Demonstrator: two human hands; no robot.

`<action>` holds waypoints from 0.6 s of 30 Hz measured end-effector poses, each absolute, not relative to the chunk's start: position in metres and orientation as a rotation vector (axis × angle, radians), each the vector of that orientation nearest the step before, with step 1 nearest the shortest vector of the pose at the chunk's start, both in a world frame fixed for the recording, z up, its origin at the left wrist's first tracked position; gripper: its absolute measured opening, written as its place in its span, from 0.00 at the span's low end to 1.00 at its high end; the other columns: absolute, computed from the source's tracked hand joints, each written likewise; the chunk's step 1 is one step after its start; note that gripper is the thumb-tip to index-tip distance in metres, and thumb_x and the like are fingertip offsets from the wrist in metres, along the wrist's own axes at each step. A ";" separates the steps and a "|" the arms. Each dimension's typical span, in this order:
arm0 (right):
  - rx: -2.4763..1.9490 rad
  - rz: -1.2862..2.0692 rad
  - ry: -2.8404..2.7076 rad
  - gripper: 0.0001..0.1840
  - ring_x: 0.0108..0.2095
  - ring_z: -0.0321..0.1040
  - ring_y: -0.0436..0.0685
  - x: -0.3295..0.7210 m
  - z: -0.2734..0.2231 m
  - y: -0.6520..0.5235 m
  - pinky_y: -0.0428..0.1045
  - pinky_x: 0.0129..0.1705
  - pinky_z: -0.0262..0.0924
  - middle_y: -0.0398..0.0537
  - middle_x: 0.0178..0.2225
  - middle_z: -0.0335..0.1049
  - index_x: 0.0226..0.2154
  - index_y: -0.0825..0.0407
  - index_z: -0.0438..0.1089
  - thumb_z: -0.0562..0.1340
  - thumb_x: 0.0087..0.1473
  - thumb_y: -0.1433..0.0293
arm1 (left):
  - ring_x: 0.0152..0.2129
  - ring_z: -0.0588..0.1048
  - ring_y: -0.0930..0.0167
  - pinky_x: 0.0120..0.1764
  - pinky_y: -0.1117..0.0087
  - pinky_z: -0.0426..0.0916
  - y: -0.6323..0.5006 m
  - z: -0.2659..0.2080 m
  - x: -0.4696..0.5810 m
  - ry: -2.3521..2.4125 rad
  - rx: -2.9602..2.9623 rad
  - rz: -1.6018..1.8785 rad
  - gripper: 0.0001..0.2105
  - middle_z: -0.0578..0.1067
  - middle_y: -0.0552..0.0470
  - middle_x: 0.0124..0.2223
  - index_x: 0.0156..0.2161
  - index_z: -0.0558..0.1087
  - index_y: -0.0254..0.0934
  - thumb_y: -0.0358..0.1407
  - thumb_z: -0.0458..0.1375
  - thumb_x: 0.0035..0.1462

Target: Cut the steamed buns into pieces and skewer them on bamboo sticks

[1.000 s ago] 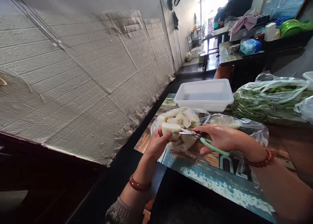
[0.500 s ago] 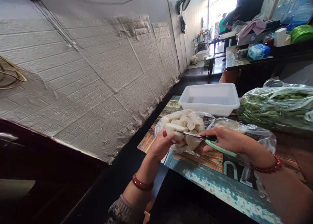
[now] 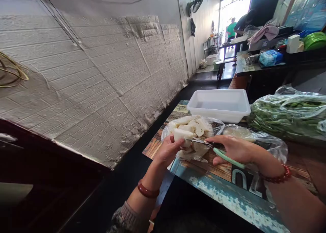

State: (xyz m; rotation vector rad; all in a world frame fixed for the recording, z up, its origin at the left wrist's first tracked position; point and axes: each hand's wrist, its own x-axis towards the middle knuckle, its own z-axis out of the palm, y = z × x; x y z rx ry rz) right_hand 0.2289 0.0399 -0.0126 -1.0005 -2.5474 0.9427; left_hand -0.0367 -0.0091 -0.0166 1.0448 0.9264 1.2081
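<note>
White chunk (image 3: 182, 134), one: sitting above a clear bag (image 3: 217, 124) of similar pale chunks (image 3: 197, 127), the left hand (image 3: 166, 151) gripping it between thumb and fingers. Scissors (image 3: 203, 142), green-handled: the right hand (image 3: 236, 149) is holding them by the handles, their blades lying against the chunk's end nearer that hand. Second clear bag (image 3: 272, 143): resting beside the first, partly behind the right hand. White tub (image 3: 219, 111): standing just beyond the bags. Bag of green vegetables (image 3: 287, 115): lying right of the tub. Table (image 3: 216, 187), wood-patterned with a worn blue edge: supporting all these bags and the tub. Person in green (image 3: 231, 29): standing near the far doorway.
</note>
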 end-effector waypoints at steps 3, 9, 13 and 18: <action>-1.010 0.937 -2.545 0.46 0.51 0.72 0.72 0.228 -0.015 0.041 0.60 0.54 0.64 0.59 0.54 0.74 0.59 0.53 0.70 0.69 0.42 0.44 | 0.31 0.77 0.67 0.30 0.72 0.70 -0.009 -0.016 -0.036 0.950 1.055 1.202 0.23 0.80 0.43 0.39 0.42 0.78 0.31 0.42 0.73 0.43; -1.017 0.980 -2.534 0.40 0.48 0.73 0.71 0.227 -0.008 0.039 0.58 0.49 0.67 0.56 0.50 0.78 0.56 0.50 0.73 0.69 0.44 0.47 | 0.29 0.76 0.68 0.30 0.71 0.70 -0.008 -0.015 -0.037 0.949 1.092 1.181 0.23 0.80 0.44 0.37 0.42 0.78 0.31 0.44 0.73 0.43; -1.013 1.027 -2.523 0.30 0.44 0.75 0.70 0.227 -0.002 0.039 0.55 0.43 0.67 0.51 0.43 0.81 0.50 0.48 0.78 0.68 0.48 0.51 | 0.31 0.77 0.66 0.30 0.71 0.69 -0.007 -0.016 -0.040 0.947 1.103 1.165 0.21 0.81 0.44 0.37 0.42 0.79 0.32 0.43 0.72 0.44; -0.959 1.117 -2.484 0.25 0.36 0.75 0.65 0.227 -0.005 0.041 0.51 0.37 0.65 0.46 0.36 0.82 0.46 0.48 0.80 0.67 0.50 0.51 | 0.30 0.77 0.67 0.30 0.71 0.69 -0.007 -0.014 -0.041 0.953 1.114 1.160 0.22 0.80 0.45 0.37 0.42 0.79 0.32 0.43 0.72 0.44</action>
